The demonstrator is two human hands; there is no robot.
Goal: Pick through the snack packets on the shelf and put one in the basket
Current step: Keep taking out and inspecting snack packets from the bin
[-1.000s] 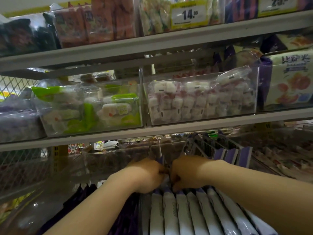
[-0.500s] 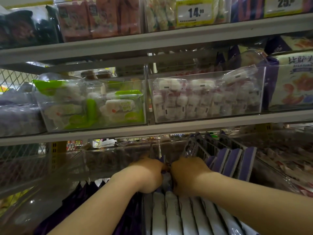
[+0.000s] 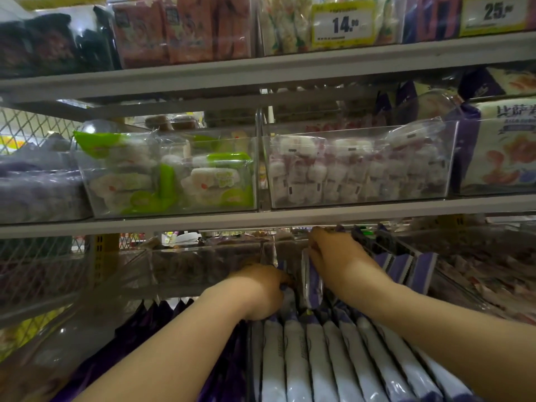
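Head view, lower middle of the frame: the left grip (image 3: 258, 291) is curled down tight onto the top edges of the white-and-purple glossy snack packets (image 3: 319, 358), which stand in a packed row beneath the grey metal shelf edge (image 3: 174, 224). Just up and right of it the right grip (image 3: 339, 259) lies wide, fingers stretched almost straight over the packets farther back. One packet is tipped up against its palm.
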